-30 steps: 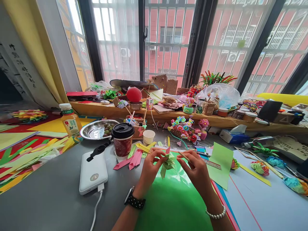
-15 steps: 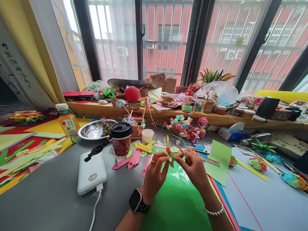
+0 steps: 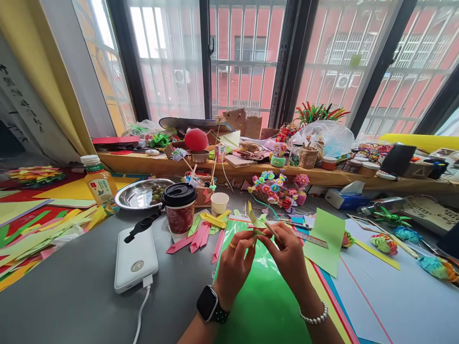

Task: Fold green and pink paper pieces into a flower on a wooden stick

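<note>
My left hand (image 3: 236,255), with a ring and a smartwatch, pinches a small folded paper piece (image 3: 257,220) in yellow-green with a bit of red. Close beside it, my right hand (image 3: 287,248) has its thumb and forefinger on the same folded paper. A thin wooden stick (image 3: 273,231) is also tucked in the fingers of that right hand. Both hands hover over a shiny green sheet (image 3: 265,296). The fingers partly cover the paper, so its full shape is hidden. Folded pink paper strips (image 3: 201,237) lie left of the hands.
Left of the hands stand a lidded coffee cup (image 3: 178,210), a small paper cup (image 3: 219,204) and a white power bank (image 3: 136,258) with a cable. A metal bowl (image 3: 134,195) and a juice bottle (image 3: 98,184) are farther back. Light green paper (image 3: 327,239) lies on the right.
Both hands have drawn slightly closer together and the folded paper has turned between the fingers. Its red part shows less now. The stick stays in the right hand.
</note>
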A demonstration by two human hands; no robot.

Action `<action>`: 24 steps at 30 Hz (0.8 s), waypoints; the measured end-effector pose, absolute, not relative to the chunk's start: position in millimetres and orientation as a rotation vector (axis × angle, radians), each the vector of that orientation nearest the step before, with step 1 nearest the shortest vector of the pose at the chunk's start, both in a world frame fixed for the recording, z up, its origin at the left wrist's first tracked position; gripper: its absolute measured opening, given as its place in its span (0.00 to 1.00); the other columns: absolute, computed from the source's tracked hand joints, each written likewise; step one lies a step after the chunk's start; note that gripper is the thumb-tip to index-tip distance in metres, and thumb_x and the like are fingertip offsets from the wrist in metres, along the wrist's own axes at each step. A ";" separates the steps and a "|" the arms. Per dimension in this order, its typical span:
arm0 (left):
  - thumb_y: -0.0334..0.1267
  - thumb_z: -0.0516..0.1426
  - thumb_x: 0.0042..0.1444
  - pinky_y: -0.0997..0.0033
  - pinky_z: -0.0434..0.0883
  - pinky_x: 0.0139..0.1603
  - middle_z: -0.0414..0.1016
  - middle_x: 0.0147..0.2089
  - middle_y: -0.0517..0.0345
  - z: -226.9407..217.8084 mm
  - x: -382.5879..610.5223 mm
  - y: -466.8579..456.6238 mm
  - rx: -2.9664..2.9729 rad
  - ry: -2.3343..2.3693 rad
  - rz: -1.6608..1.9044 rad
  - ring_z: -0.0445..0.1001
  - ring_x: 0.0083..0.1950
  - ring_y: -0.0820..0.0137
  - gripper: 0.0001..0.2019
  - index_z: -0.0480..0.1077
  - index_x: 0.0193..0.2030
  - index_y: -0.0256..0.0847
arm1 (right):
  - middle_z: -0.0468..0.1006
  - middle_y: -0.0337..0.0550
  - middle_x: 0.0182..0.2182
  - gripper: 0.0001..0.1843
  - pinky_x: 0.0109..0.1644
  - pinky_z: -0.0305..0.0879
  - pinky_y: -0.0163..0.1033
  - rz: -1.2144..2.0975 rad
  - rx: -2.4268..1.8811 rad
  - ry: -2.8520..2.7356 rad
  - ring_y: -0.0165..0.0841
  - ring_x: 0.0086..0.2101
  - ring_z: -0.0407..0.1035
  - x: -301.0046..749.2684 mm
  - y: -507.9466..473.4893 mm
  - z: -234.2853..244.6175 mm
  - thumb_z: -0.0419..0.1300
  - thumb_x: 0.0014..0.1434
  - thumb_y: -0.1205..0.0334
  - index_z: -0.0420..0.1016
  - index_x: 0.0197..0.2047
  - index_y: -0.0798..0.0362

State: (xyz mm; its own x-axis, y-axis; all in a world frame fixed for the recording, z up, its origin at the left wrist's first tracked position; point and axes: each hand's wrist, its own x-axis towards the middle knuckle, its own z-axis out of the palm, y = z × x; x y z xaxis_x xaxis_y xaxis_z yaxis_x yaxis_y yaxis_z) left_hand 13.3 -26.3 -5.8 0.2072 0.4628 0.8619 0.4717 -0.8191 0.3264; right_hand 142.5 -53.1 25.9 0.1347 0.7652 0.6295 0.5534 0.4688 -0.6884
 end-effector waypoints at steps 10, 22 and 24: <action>0.26 0.52 0.52 0.71 0.70 0.43 0.75 0.38 0.54 -11.1 12.5 -24.3 -2.437 -0.895 -1.736 0.73 0.42 0.69 0.08 0.65 0.35 0.43 | 0.67 0.38 0.24 0.08 0.27 0.59 0.33 0.168 -1.250 -1.478 0.29 0.25 0.62 144.6 -52.7 26.3 0.56 0.54 0.59 0.69 0.27 0.53; 0.32 0.53 0.53 0.72 0.70 0.35 0.70 0.31 0.58 8.6 9.5 -18.5 -2.746 -1.102 -2.095 0.70 0.35 0.71 0.03 0.68 0.32 0.41 | 0.65 0.37 0.24 0.09 0.23 0.56 0.31 0.241 -1.319 -1.595 0.26 0.21 0.56 153.9 -53.6 30.0 0.58 0.53 0.57 0.70 0.29 0.54; 0.34 0.54 0.52 0.72 0.70 0.35 0.71 0.31 0.57 8.3 9.8 -17.4 -2.787 -1.190 -2.153 0.70 0.35 0.70 0.03 0.69 0.32 0.40 | 0.67 0.40 0.29 0.09 0.25 0.59 0.32 0.224 -1.304 -1.613 0.27 0.23 0.60 154.0 -53.8 31.1 0.58 0.53 0.58 0.71 0.36 0.53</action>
State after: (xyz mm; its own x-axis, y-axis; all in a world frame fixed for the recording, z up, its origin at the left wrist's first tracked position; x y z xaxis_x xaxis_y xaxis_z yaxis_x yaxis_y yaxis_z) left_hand 9.8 -17.4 8.3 0.1949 0.7566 0.6241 0.1259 -0.6504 0.7491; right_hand 154.0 -53.8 31.1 0.0903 0.8149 0.5725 0.6279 0.3996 -0.6679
